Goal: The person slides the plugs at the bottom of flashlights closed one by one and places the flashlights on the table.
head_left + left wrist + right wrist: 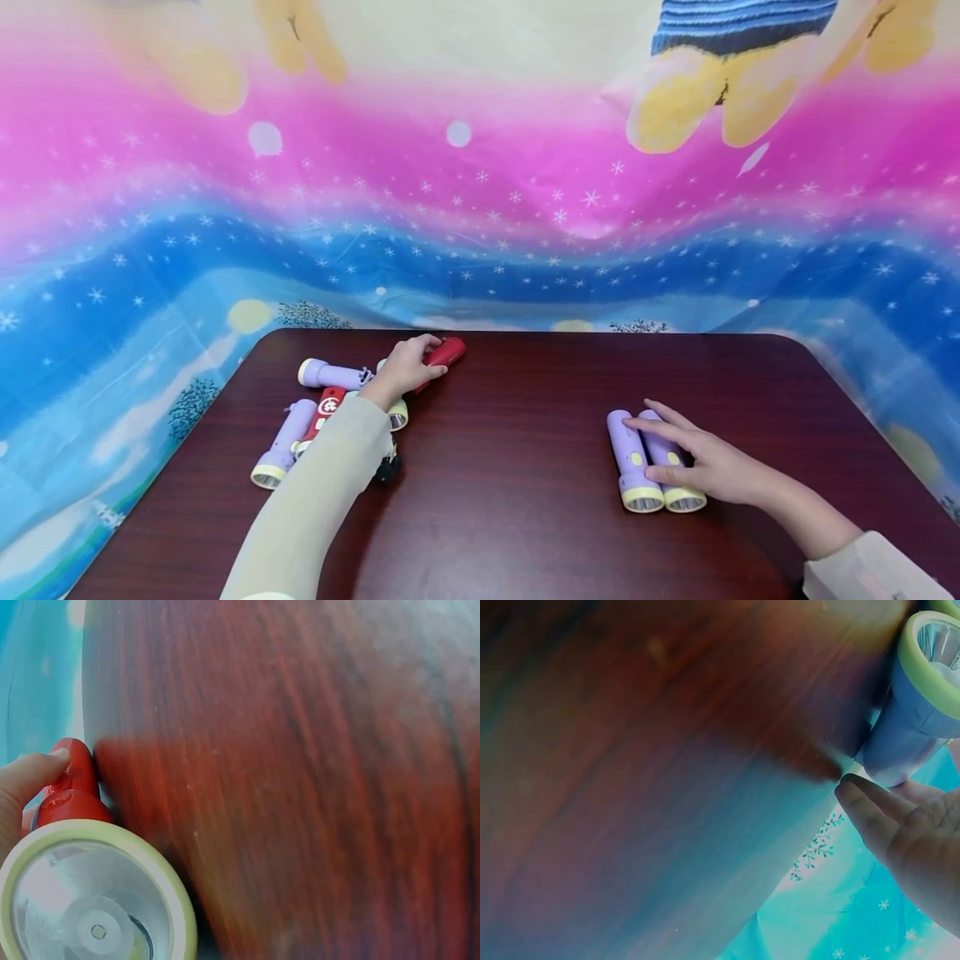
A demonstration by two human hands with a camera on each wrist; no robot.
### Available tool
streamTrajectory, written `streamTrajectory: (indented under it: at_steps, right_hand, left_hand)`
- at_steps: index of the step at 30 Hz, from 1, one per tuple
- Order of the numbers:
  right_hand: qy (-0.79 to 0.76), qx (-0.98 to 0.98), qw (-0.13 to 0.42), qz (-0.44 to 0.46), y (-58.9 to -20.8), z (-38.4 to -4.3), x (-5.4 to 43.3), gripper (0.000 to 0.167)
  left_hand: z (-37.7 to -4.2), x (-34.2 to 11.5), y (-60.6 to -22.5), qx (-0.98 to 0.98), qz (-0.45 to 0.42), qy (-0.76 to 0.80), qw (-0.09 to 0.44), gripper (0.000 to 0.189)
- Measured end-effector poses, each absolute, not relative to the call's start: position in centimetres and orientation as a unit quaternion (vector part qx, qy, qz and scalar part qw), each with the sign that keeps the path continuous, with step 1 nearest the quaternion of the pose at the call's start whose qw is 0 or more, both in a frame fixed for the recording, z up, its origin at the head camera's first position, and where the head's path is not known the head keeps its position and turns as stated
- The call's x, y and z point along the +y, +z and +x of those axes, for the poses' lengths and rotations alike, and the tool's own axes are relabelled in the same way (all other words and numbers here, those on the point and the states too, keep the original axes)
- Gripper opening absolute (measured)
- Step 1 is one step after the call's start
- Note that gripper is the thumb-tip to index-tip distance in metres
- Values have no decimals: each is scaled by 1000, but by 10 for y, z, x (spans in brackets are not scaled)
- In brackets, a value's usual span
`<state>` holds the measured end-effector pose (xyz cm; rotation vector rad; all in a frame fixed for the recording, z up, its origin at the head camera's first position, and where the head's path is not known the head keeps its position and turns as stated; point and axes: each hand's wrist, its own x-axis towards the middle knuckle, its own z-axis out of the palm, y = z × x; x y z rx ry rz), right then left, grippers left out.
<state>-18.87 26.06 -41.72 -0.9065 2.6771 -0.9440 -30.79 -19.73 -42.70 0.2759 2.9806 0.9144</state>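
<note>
Fingers (437, 372) grip red object (450, 351) near white emblem (329, 406).

From my head view, the left hand (407, 367) hides part of the red object (448, 353), and I can't identify the black item (387, 468) beside the sleeve (318, 492). My left wrist view crops a flashlight lens (96, 904); in my right, a purple flashlight (901, 739) is cut off and the desk (630, 787) blurs.
</note>
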Motion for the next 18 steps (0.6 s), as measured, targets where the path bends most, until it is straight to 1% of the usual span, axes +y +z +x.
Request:
streamTrajectory:
  at_steps: [10, 18]
  right_hand:
    - [-319, 895, 83, -300, -417, -189, 262, 61]
    - [-317, 896, 80, -300, -419, -188, 262, 61]
  left_hand:
    - [-306, -195, -423, 953, 83, 290, 18, 52]
    - [-302, -195, -423, 945, 72, 319, 21, 52]
